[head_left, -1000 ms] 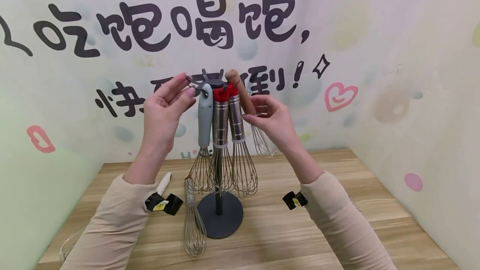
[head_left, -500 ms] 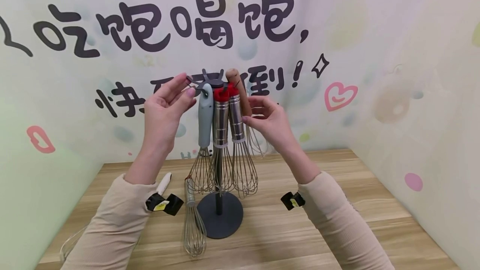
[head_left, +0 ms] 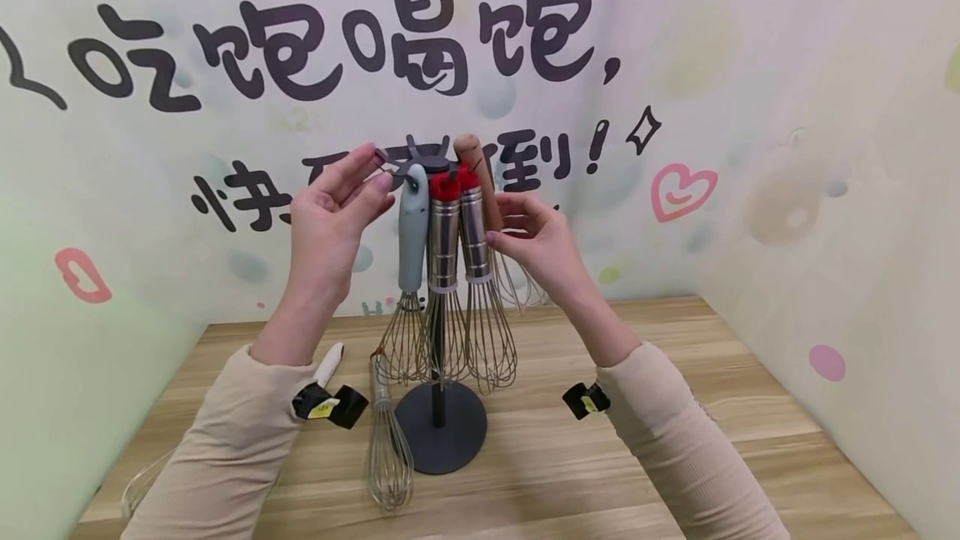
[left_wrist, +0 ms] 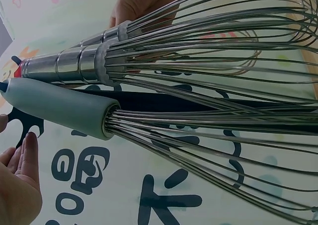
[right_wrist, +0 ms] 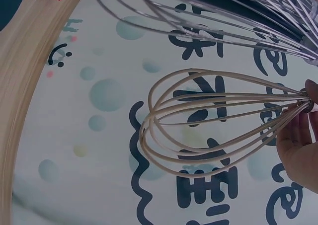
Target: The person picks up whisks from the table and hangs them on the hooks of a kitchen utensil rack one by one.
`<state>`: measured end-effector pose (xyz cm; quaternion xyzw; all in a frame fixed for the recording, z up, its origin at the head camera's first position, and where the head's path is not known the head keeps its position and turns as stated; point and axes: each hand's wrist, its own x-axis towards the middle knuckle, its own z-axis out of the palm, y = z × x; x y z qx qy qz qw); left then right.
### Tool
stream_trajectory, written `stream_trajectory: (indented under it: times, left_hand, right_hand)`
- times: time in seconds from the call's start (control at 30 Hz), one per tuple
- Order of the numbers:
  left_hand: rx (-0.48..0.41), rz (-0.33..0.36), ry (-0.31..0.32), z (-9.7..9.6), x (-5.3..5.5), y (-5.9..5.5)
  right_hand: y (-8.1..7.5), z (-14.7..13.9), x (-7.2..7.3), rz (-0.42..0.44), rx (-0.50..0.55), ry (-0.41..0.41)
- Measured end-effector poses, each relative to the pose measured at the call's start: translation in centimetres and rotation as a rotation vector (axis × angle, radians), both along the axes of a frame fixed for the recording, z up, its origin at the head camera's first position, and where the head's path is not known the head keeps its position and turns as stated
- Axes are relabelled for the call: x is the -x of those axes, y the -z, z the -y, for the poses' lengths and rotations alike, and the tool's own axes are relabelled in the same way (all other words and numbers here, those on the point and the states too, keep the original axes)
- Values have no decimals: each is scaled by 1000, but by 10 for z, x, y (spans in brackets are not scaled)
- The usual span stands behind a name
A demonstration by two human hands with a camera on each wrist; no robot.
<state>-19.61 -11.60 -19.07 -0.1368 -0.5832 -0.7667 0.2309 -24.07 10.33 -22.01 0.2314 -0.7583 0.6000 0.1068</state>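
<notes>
My right hand [head_left: 540,244] pinches the lower handle of a wooden-handled whisk [head_left: 477,165], whose top leans against the upper right of a black whisk stand [head_left: 440,440]. In the right wrist view, its pale wire loops stretch out from my fingertips. My left hand [head_left: 322,219] holds one of the stand's hooks between thumb and fingers at the upper left. Between my hands hang a whisk with a light blue handle [head_left: 413,232] and two steel-handled whisks with red tops, one at the front [head_left: 444,240] and one to its right [head_left: 475,227].
Another steel whisk [head_left: 381,382] lies on the wood-grain table [head_left: 585,457], left of the stand's round base. Behind it is a white handle [head_left: 328,365], partly hidden by my left sleeve. Printed wall panels [head_left: 765,173] stand around the table.
My right hand has moved slightly left, bringing the wooden-handled whisk more upright and closer to the steel handles. My left hand has stayed at the hook.
</notes>
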Motion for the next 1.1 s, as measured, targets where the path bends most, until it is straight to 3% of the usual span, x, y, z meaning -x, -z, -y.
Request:
stream_trajectory:
  times: [0.27, 0.5, 0.77, 1.1]
  left_hand:
    - [-9, -7, 6, -1, 0, 0]
    - [46, -14, -26, 0, 0, 1]
    - [6, -14, -3, 0, -1, 1]
    - [42, 1, -24, -1, -2, 2]
  right_hand:
    - [2, -1, 1, 21, -8, 4]
    - [4, -2, 2, 10, -8, 9]
    - [4, -3, 2, 1, 4, 16]
    - [2, -6, 2, 10, 22, 10]
